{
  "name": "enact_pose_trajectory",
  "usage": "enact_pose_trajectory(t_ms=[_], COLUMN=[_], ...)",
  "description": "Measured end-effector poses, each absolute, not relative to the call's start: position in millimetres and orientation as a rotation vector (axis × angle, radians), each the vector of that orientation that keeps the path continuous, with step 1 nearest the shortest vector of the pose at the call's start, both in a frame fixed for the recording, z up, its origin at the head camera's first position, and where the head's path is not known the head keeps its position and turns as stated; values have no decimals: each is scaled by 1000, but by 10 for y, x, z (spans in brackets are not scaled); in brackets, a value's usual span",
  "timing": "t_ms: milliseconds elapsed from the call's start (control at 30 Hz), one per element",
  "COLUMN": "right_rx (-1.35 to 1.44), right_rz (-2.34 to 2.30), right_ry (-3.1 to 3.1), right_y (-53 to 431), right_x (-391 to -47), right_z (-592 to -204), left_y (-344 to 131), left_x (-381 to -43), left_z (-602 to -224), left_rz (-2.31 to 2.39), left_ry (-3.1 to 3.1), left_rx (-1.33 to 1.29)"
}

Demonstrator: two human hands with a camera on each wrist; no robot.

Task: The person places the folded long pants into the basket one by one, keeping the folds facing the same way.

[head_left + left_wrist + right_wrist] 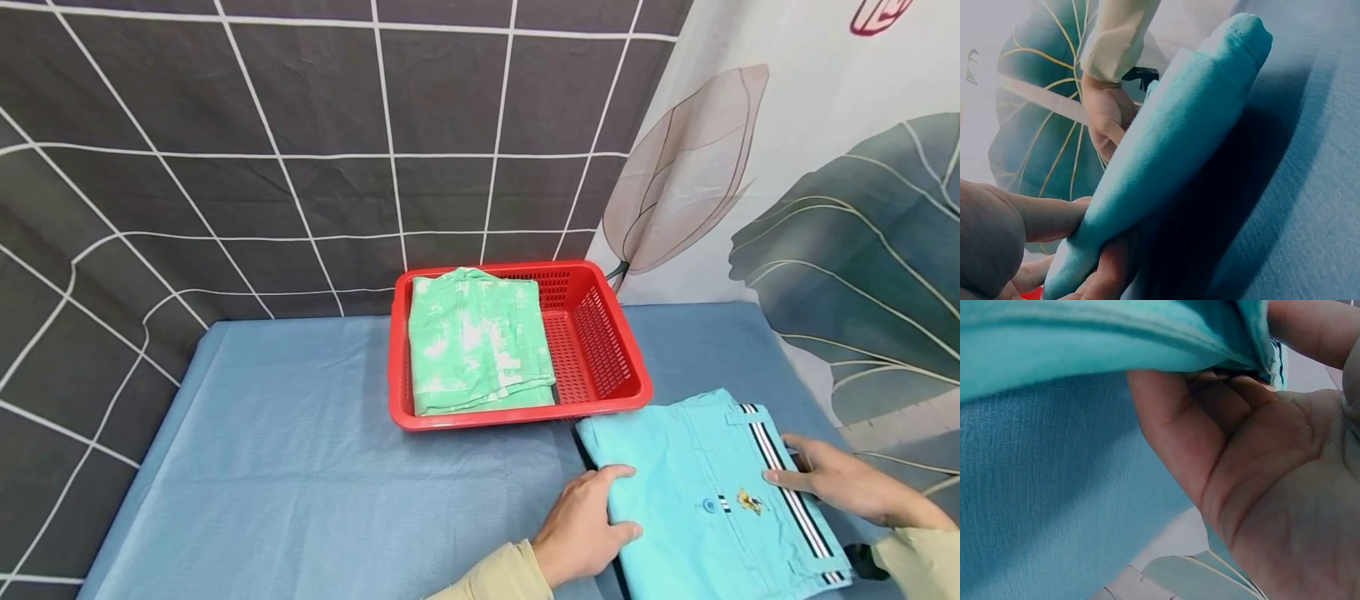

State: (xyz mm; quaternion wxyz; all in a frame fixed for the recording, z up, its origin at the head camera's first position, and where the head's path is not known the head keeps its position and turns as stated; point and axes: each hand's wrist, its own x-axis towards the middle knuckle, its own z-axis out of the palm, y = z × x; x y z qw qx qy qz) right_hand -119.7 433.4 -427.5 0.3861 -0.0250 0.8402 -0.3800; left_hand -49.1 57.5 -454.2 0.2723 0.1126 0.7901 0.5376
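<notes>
A folded turquoise garment (675, 483) with a blue button, a small embroidered emblem and a black-and-white striped band lies slightly raised above the blue-covered surface at the lower right of the head view. My left hand (579, 527) grips its left edge. In the left wrist view, the fingers (1107, 269) wrap around the folded turquoise edge. On the opposite side, my right hand (855, 483) holds the striped edge, thumb on top. The right wrist view shows its other fingers (1172, 419) going under the cloth, their tips hidden.
Just beyond the garment stands a red plastic basket (607, 354) with perforated walls. A folded green-and-white cloth (480, 342) lies in its left part. Blue fabric (315, 467) covers the surface. A dark grid-patterned curtain (322, 108) and a leaf-print curtain (810, 217) hang behind.
</notes>
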Motion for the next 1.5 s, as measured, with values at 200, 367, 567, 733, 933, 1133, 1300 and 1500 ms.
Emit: enact_pose_trajectory(t_ms=[200, 367, 567, 733, 933, 1133, 1300, 1500], right_rx=[-7, -12, -45, -2, 0, -7, -14, -38], right_rz=[-843, -843, -961, -822, -773, -736, -790, -890], right_ry=[2226, 2224, 2142, 2231, 2259, 2273, 2254, 2201], right_y=[4313, 4312, 4319, 4301, 4304, 4303, 4297, 4288], right_x=[-1189, -1172, -1147, -1149, -1126, -1111, -1088, -1074], right_z=[-4256, -4236, -4208, -4191, -4188, -4183, -4174, -4156], left_y=[571, 562, 556, 555, 553, 560, 561, 549], left_x=[-477, -468, -453, -440, -420, -410, -407, -396], left_z=[-4510, -4494, -4468, -4449, -4435, -4421, -4408, -4383], left_rz=[1447, 1464, 1472, 1470, 1473, 1448, 1434, 1434], left_ry=[2123, 2112, 2105, 2109, 2122, 2141, 2146, 2165], left_rx=[309, 327, 347, 354, 376, 376, 383, 411])
